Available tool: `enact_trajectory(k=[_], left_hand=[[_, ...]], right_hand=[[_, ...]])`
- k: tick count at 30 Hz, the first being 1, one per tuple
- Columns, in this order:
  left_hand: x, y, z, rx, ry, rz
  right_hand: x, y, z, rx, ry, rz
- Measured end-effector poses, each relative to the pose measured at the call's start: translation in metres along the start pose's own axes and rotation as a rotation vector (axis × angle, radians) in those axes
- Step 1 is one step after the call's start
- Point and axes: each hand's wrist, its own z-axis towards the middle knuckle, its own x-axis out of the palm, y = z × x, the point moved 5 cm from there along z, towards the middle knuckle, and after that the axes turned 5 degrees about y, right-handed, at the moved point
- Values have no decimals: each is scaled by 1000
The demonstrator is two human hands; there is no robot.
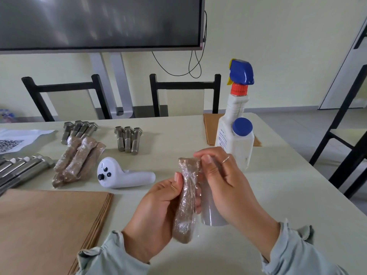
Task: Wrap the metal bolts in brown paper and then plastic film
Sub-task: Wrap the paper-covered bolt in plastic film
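Film already covers the wrapped bolt (186, 197) you hold at lower centre of the frame, brown paper showing through the plastic. Its long axis runs nearly upright in the picture, head end toward the top, lower end toward your sleeves. Your left hand (158, 211) curls round the left side of its middle, thumb on the front. Your right hand (220, 179) sits just to the right, thumb and fingers pinching the film at the bolt's top end, with the roll of film (212, 213) standing on the worktop (278, 195) directly beneath it. So the roll lies right of the bolt, parallel to it, and your right hand is nearer the roll; any further turn or tear of film probably happens across that narrow gap.

Finished bundles (77, 161) lie at centre left, bare bolts (128, 138) behind them, and sheets of brown paper (49, 225) at lower left.

Writing: the white controller (123, 173) bears small digits, perhaps "560". The spray bottle (232, 116) has blue print too small to read, and the sheet (17, 139) at far left carries a QR code.
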Motion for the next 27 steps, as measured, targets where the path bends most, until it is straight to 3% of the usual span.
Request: enact_trajectory(k=[4, 6, 12, 17, 22, 27], left_hand=[[-4, -2, 0, -26, 2, 32], [-3, 0, 0, -40, 5, 63], [-3, 3, 3, -64, -48, 168], [-12, -1, 4, 8, -150, 183], [-24, -4, 4, 20, -272, 71], [-27, -3, 6, 35, -287, -93]], right_hand=[[6, -12, -1, 189, 193, 447], [5, -16, -2, 247, 209, 512], [-7, -30, -1, 184, -72, 12], [2, -27, -1, 119, 14, -127], [4, -32, -4, 162, 31, -145], [4, -41, 0, 181, 71, -278]])
